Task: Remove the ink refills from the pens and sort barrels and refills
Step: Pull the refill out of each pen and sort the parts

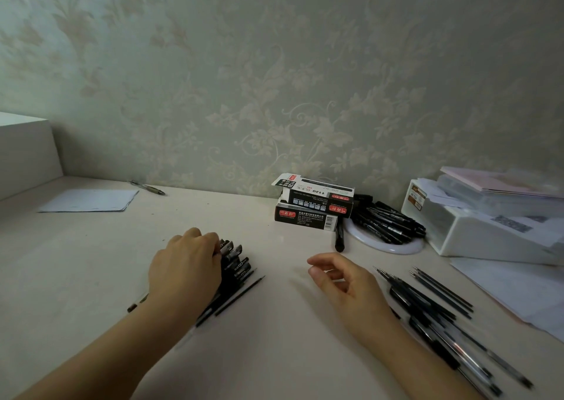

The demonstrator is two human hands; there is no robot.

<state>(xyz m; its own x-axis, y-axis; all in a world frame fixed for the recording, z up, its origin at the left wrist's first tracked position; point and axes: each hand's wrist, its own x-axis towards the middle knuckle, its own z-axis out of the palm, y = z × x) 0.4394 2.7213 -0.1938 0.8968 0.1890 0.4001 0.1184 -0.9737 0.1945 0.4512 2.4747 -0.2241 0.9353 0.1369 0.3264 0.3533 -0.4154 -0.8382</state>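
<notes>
Head view: left hand [186, 265], fingers curled, rests on the pen pile [235, 262]; right hand [338, 280], loosely open and empty, hovers just left of the refills [427, 295].

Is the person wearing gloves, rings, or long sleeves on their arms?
No. The left hand and right hand are bare, with no gloves, rings, watch or bracelet showing. Both forearms are uncovered as far as the picture reaches, so no sleeves show. The nails that show look short and unpainted.
</notes>
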